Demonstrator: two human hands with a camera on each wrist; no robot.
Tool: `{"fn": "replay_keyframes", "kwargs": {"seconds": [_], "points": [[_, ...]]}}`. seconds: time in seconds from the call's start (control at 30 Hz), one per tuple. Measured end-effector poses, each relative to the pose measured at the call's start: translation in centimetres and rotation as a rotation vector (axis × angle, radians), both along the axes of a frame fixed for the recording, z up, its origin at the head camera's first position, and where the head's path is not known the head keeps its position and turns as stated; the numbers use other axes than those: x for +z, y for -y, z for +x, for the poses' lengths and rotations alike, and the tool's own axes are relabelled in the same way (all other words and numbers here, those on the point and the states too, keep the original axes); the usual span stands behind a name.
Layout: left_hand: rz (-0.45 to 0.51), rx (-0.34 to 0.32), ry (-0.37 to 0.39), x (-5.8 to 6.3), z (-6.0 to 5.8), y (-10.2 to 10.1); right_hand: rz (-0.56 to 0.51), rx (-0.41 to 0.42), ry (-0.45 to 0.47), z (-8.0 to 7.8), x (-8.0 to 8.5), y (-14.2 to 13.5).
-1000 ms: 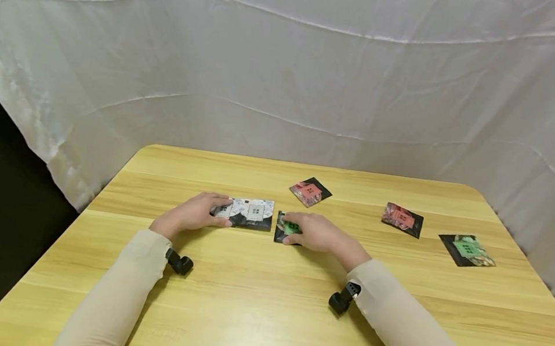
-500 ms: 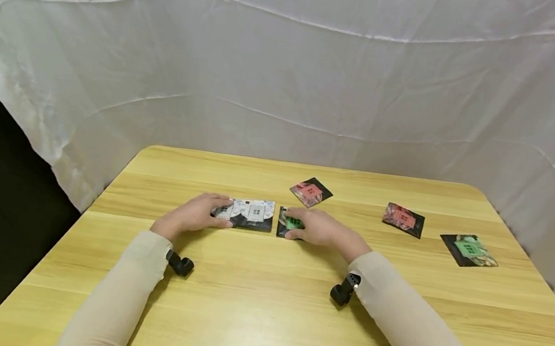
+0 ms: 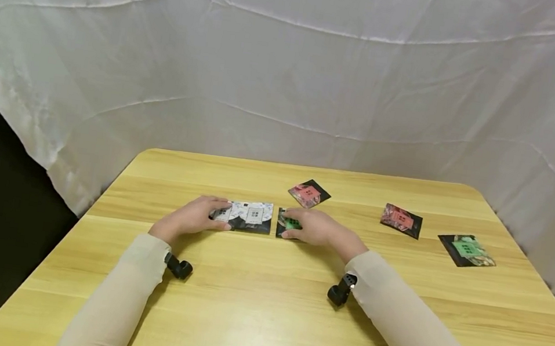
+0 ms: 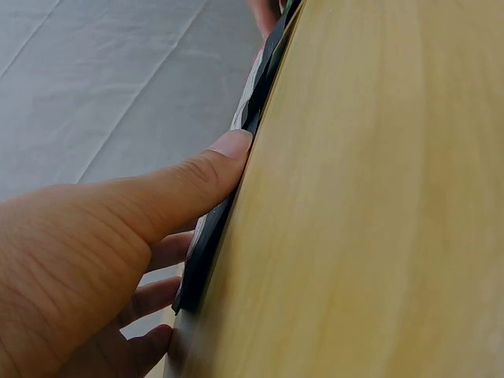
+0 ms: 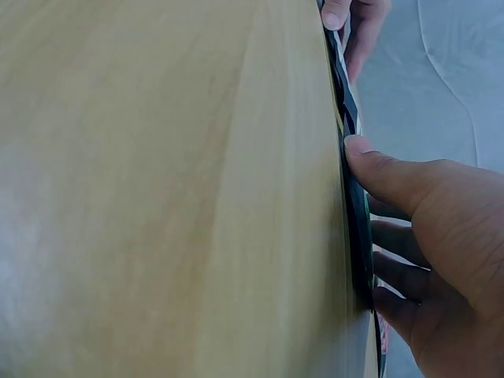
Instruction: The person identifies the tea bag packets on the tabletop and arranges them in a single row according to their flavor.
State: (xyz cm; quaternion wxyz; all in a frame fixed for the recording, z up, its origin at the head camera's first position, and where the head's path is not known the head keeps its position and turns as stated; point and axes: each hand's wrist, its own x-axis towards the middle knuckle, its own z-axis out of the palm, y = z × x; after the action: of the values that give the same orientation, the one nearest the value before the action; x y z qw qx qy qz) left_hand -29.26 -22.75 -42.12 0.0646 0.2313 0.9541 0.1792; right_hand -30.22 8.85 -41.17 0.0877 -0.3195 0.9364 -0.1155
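Note:
Two flat black-and-white sachets lie side by side on the table. My left hand (image 3: 190, 217) spans the left sachet (image 3: 222, 213), thumb along its near edge and fingers towards the far side; the right white sachet (image 3: 255, 215) is in plain sight. Just right of that, across a narrow gap, lies a black sachet with a green label (image 3: 289, 222). My right hand (image 3: 321, 229) holds this green sachet between thumb and fingers and covers its right part. Both wrist views show the thumbs against the sachets' dark edges, seen nearly edge-on.
Behind my right hand lies a red-labelled sachet (image 3: 309, 193), turned cornerwise. Farther right are another red sachet (image 3: 401, 220) and a green sachet (image 3: 467, 250). The wooden table (image 3: 249, 309) ends at a pale curtain (image 3: 289, 81) behind.
My right hand has slid the green sachet slightly away from me, so its edges now roughly line up with the white sachets. My left hand has stayed in place.

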Motion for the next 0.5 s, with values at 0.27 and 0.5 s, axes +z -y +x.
{"fn": "replay_keyframes", "kwargs": {"seconds": [0.27, 0.5], "points": [[0.004, 0.007, 0.005, -0.13, 0.08, 0.08, 0.029, -0.01, -0.011, -0.06, 0.07, 0.22], [0.002, 0.008, 0.004, -0.04, 0.12, 0.03, 0.024, -0.006, 0.001, 0.04, 0.21, 0.43]]}}
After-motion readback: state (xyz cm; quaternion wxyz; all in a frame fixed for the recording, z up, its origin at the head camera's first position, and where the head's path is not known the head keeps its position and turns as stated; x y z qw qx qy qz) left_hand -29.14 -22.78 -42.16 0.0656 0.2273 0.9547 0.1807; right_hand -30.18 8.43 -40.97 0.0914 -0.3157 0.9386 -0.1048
